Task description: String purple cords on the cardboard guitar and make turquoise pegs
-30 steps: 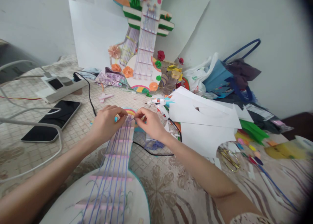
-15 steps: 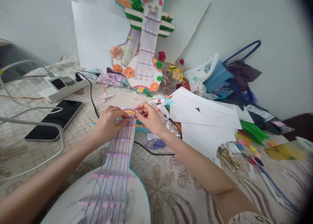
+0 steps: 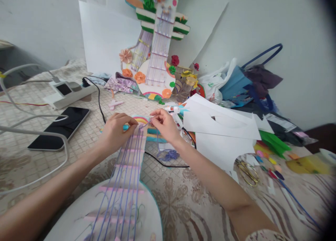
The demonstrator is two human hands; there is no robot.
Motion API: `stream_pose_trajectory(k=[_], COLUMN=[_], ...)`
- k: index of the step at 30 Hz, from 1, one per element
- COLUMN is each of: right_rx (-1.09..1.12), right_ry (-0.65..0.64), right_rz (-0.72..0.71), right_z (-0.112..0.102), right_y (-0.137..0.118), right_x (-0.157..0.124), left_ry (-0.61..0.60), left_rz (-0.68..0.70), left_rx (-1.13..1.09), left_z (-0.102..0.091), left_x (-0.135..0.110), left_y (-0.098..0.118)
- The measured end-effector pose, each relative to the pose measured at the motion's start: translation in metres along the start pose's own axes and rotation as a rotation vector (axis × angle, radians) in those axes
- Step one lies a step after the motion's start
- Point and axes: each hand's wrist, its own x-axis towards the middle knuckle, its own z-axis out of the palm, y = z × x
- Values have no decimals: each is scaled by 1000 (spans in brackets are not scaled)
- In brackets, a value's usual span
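A white cardboard guitar point(image 3: 118, 202) with blue edging, pink cross strips and purple yarn strings lies in front of me. My left hand point(image 3: 117, 130) is closed in a pinch at the left side of its head; what its fingertips hold is hidden. To the right of the head, my right hand point(image 3: 165, 126) pinches a strand of purple yarn point(image 3: 146, 124), which runs to the top of the neck. More of this yarn hangs below that hand, towards a loose purple yarn bundle point(image 3: 169, 155). A rainbow arc point(image 3: 140, 119) decorates the head between my hands.
Decorated cardboard guitars point(image 3: 154, 73) lean on the wall behind. On the left lie a phone point(image 3: 59, 129), a power strip point(image 3: 70, 94) and white cables. A glue gun point(image 3: 174, 110), white card sheets point(image 3: 223, 125), gold-handled scissors point(image 3: 248, 172) and bags point(image 3: 233, 83) occupy the right.
My right hand has moved slightly right and up, drawing the yarn strand away from the guitar's head. The gap between my hands has widened; the left hand has barely moved.
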Motion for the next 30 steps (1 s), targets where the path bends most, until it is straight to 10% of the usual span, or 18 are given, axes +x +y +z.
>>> stream_pose_trajectory(k=[17, 30], right_rx=[-408, -565], right_ry=[-28, -205], right_rz=[-205, -134], right_z=[-26, -31], right_y=[2, 18], right_x=[-19, -14], left_ry=[21, -33], left_rz=[-205, -236], left_rx=[-79, 153], left_z=[-9, -40], left_x=[-2, -36], left_y=[-25, 2])
